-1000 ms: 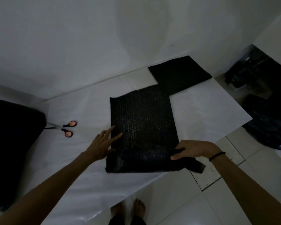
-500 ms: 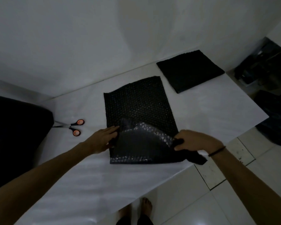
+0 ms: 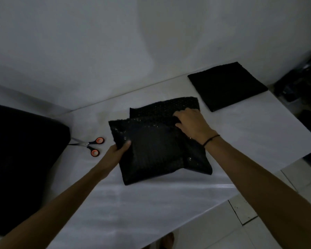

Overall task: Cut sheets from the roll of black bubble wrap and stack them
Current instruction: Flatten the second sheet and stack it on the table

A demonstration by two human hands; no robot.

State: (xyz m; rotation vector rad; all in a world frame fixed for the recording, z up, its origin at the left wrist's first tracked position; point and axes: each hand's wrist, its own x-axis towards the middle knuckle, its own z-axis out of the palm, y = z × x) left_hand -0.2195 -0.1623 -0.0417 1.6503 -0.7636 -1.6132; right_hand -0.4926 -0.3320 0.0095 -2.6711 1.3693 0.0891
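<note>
We are folding a cut sheet of black bubble wrap [image 3: 156, 150] over on itself, about midway along the white table [image 3: 151, 203], nearer its front edge than the wall. Our left hand [image 3: 115, 153] is pinching the sheet's left edge, thumb on top and fingers curled underneath, so it is closed on the wrap. Our right hand [image 3: 190, 123] is pressing down on the far part of the fold, fingers bent and spread over the bubbles; we cannot tell whether it is gripping or only pressing flat.

To do this well, we are judging that the upper layer should be brought square over the lower one, whose far edge is showing beyond the fold. The near right corner is bulging and hanging crooked, so we should be smoothing from the crease outward before letting go. Bubble wrap is springy and will likely be trying to open again, so steady pressure matters.

The stack of finished sheets [image 3: 226, 86] is lying at the table's far right corner, well apart. The scissors [image 3: 92, 145] are resting near the left end, just beside the dark roll [image 3: 23, 159].
</note>
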